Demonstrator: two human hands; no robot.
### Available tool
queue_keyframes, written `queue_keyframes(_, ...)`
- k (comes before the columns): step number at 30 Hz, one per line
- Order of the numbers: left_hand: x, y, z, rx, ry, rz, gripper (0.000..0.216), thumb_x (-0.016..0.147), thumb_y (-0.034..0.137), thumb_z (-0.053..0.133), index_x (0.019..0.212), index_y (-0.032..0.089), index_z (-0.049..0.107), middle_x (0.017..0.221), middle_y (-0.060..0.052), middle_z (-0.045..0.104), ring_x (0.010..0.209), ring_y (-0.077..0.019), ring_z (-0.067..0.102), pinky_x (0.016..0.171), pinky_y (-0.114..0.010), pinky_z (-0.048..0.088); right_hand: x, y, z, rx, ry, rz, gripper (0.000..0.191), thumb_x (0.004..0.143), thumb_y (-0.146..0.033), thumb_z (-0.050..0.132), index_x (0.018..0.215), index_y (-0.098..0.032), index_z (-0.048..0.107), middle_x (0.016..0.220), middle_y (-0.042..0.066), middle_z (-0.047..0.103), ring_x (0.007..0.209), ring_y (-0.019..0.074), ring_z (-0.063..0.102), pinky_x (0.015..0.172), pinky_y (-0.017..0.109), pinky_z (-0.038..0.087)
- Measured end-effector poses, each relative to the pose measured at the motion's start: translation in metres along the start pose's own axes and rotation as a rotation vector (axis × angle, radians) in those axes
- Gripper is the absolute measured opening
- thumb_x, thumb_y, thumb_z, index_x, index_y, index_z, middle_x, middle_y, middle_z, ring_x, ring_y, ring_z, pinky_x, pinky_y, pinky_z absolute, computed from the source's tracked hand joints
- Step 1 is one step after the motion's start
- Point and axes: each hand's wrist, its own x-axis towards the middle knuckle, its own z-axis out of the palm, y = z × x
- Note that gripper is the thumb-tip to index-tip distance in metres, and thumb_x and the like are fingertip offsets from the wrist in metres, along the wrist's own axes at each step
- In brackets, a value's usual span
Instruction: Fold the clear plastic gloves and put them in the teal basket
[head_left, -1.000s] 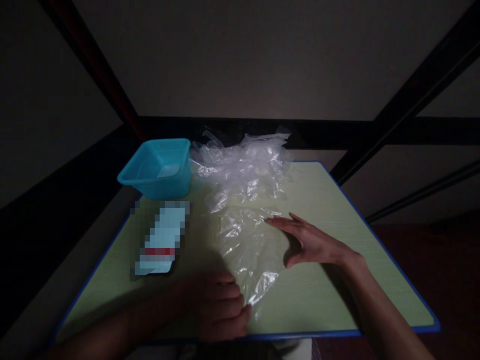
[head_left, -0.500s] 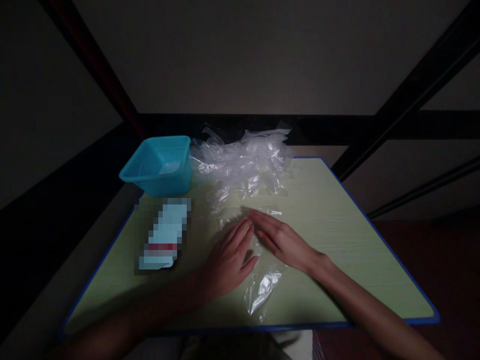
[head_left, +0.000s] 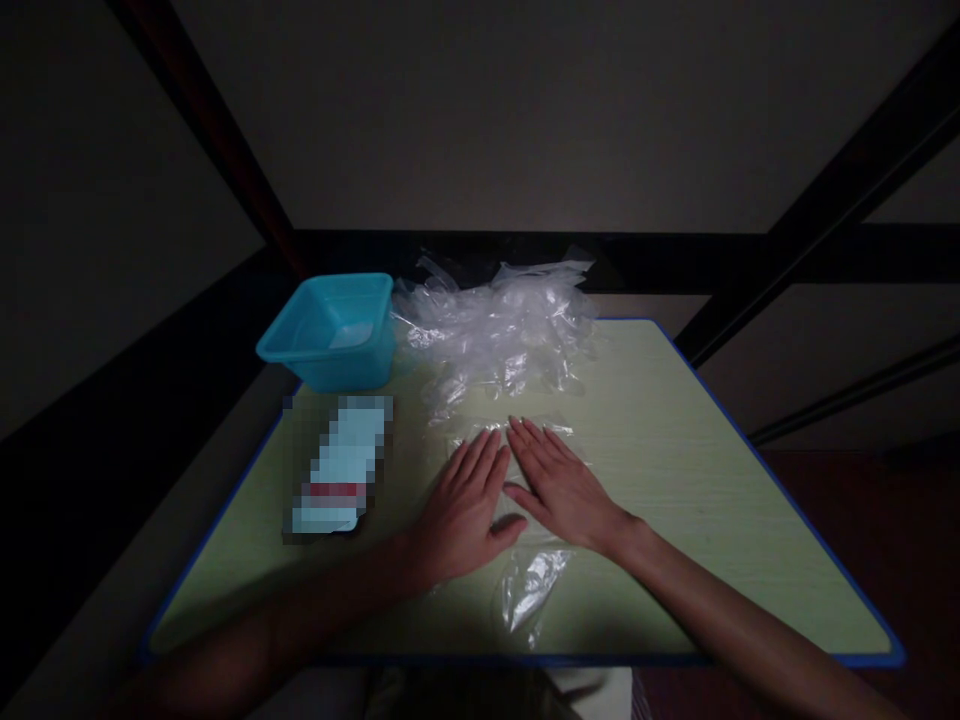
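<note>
A clear plastic bag (head_left: pixel 529 590) lies flat on the pale green table (head_left: pixel 697 480). My left hand (head_left: pixel 465 510) and my right hand (head_left: pixel 559 485) rest palm down on it side by side, fingers straight and close together, pointing away from me. Their thumbs nearly touch over the middle of the bag. Only the bag's near end and its far edge show past my hands. Neither hand grips anything.
A heap of crumpled clear plastic bags (head_left: pixel 502 325) lies at the table's far edge. A turquoise tub (head_left: pixel 334 335) stands at the far left corner. A blurred light blue flat item (head_left: pixel 341 465) lies left of my hands. The table has a blue rim.
My left hand came up from the bag's near end and my right hand slid left; both now press flat side by side on the bag, which lies smoother.
</note>
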Motion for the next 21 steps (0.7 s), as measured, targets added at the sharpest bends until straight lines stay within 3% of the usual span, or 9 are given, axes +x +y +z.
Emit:
queue_keyframes(4, 0.000, 0.000, -0.004, -0.007, -0.004, 0.000, 0.067, 0.080, 0.043, 0.054, 0.133, 0.006, 0.038, 0.146, -0.021, 0.030, 0.137, -0.0327, 0.022, 0.110, -0.050, 0.023, -0.001, 0.002, -0.001, -0.045, -0.027, 0.005, 0.071, 0.091, -0.056, 0.028, 0.142, -0.005, 0.029, 0.148, 0.017, 0.026, 0.138, 0.0266, 0.020, 0.111, 0.048, 0.024)
queue_keyframes(8, 0.002, -0.013, -0.015, -0.043, 0.077, -0.007, 0.057, 0.084, 0.038, 0.051, 0.131, 0.007, 0.041, 0.145, -0.021, 0.033, 0.136, -0.0317, 0.026, 0.108, -0.050, 0.028, -0.005, 0.011, -0.005, -0.079, -0.040, 0.008, 0.075, 0.090, -0.060, 0.023, 0.142, -0.006, 0.027, 0.149, 0.015, 0.023, 0.138, 0.0275, 0.019, 0.110, 0.049, 0.025)
queue_keyframes(12, 0.003, -0.036, -0.029, -0.110, 0.165, -0.138, 0.041, 0.086, 0.028, 0.049, 0.122, 0.008, 0.048, 0.133, -0.020, 0.048, 0.125, -0.0293, 0.044, 0.101, -0.046, 0.038, -0.009, 0.025, -0.009, -0.103, -0.058, 0.020, 0.078, 0.090, -0.062, 0.021, 0.143, -0.006, 0.027, 0.149, 0.016, 0.023, 0.138, 0.0284, 0.020, 0.109, 0.049, 0.026)
queue_keyframes(14, 0.003, -0.043, -0.035, -0.154, 0.129, -0.237, 0.027, 0.085, 0.023, 0.049, 0.109, 0.011, 0.054, 0.115, -0.015, 0.060, 0.108, -0.0261, 0.056, 0.092, -0.042, 0.045, -0.011, 0.029, -0.010, -0.113, -0.055, 0.016, 0.077, 0.090, -0.062, 0.022, 0.144, -0.008, 0.025, 0.149, 0.015, 0.024, 0.138, 0.0278, 0.020, 0.109, 0.049, 0.026)
queue_keyframes(17, 0.002, -0.044, -0.039, -0.177, 0.016, -0.314, 0.008, 0.081, 0.020, 0.054, 0.088, 0.016, 0.056, 0.092, -0.007, 0.062, 0.088, -0.0218, 0.060, 0.078, -0.036, 0.048, -0.012, 0.033, -0.009, -0.126, -0.046, 0.002, 0.075, 0.090, -0.061, 0.023, 0.145, -0.010, 0.022, 0.149, 0.014, 0.023, 0.138, 0.0273, 0.020, 0.109, 0.048, 0.027)
queue_keyframes(21, 0.001, -0.035, -0.038, -0.155, -0.011, -0.307, 0.012, 0.075, 0.022, 0.063, 0.081, 0.018, 0.052, 0.090, -0.004, 0.057, 0.088, -0.0214, 0.054, 0.078, -0.035, 0.045, -0.012, 0.033, -0.008, -0.125, -0.049, 0.008, 0.076, 0.090, -0.061, 0.023, 0.145, -0.009, 0.023, 0.149, 0.015, 0.023, 0.138, 0.0279, 0.020, 0.109, 0.048, 0.026)
